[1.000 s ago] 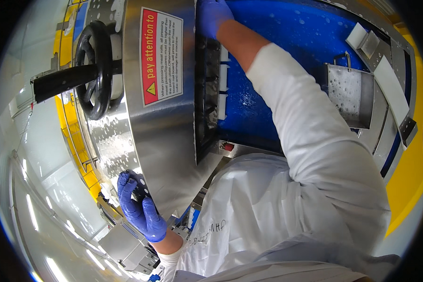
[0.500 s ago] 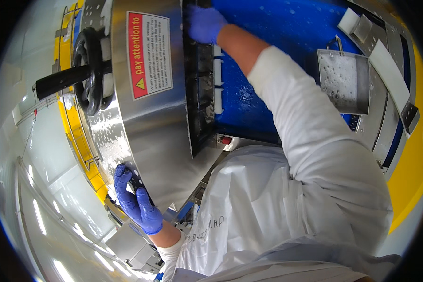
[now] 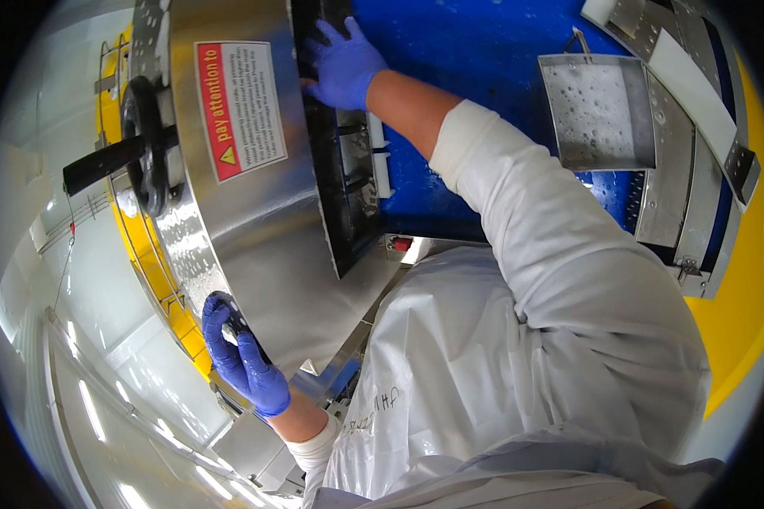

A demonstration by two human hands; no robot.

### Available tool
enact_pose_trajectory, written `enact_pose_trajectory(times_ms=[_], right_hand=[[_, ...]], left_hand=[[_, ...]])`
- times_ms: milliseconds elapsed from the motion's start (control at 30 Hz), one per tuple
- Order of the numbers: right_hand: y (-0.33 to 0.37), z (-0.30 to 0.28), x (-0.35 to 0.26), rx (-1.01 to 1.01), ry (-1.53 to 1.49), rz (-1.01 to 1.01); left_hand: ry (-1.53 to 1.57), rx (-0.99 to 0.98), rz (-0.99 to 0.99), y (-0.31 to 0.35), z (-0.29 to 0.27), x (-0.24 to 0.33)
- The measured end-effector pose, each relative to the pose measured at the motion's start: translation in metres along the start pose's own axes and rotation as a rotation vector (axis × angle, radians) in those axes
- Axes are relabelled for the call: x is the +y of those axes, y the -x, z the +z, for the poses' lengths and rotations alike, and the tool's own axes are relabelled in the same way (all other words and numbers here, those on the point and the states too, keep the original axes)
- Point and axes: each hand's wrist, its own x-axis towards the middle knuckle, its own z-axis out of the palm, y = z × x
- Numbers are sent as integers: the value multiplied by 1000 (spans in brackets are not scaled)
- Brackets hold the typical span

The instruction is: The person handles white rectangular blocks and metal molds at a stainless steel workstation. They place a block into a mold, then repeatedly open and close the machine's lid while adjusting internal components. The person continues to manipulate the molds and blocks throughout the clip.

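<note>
Low on the left, my left hand [image 3: 244,356] in a blue glove curls its fingers round the edge of the machine's brushed steel cover [image 3: 272,254], beside a small dark panel. My right hand [image 3: 344,66], gloved alike, reaches to the far end of the dark gap [image 3: 335,195] along the cover's right side. Its fingers are spread and hold nothing; the tips lie over the shadowed opening. Whether they touch anything inside I cannot tell. Under the right wrist runs a wet blue conveyor belt [image 3: 433,64]. White guide blocks [image 3: 380,170] line the gap.
A steel tray [image 3: 603,157] with foamy liquid stands at the right of the belt. A white strip [image 3: 692,89] curves along the steel rail there. At left are a black handwheel [image 3: 144,144] and yellow framework [image 3: 127,229]. A red button [image 3: 401,243] sits near my apron.
My right hand, earlier partly hidden in the gap's shadow, now shows with spread fingers. My left hand stays on the cover's edge. The whole view has shifted slightly.
</note>
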Motion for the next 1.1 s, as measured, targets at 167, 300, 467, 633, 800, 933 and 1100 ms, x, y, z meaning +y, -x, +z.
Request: enact_pose_trajectory(times_ms=[167,300,467,633,800,933,1100], right_hand=[[9,-1,-11,-95,-39,28],[12,15,3,31,-237,-6],[-12,-23,3,-340,-35,-172],[-63,-2,-11,-166,-301,-15],[-21,-25,-18,-401,39,-157],[-22,-25,-17,-284,82,-172],[-38,-29,-18,-440,102,-95]], left_hand=[[-50,-16,11,-1,1,1],[-127,-32,41,-3,1,4],[-144,-25,40,3,0,-1],[-135,-81,80,-6,-3,-1],[-22,-29,26,4,-1,-2],[-26,-50,-2,0,-2,3],[96,-12,-29,4,1,-2]])
